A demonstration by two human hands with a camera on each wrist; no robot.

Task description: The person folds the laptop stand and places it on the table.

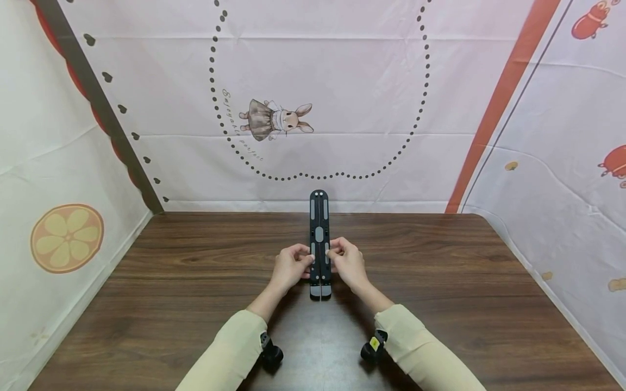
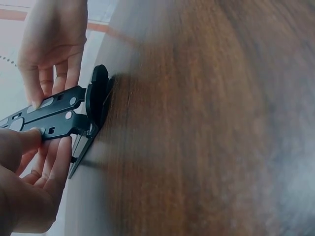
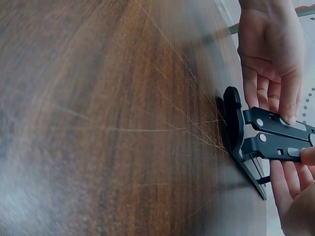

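A black folding laptop stand point(image 1: 319, 234) with grey pads is held lengthwise in front of me, its two long bars close side by side. My left hand point(image 1: 290, 267) pinches its left bar, thumb on top and fingers underneath. On the other side, my right hand point(image 1: 349, 266) grips the right bar the same way. Both wrist views show the curved front lips point(image 2: 96, 93) of the stand at the table surface, with the bars slanting up from them. Thin legs point(image 3: 253, 178) angle down below the bars.
The brown wooden table point(image 1: 195, 260) spreads out on both sides of the stand. Behind it hangs a white printed cloth point(image 1: 362, 98) with a rabbit figure, and similar cloth lines the left and right sides. A small black camera point(image 1: 271, 355) is strapped at each wrist.
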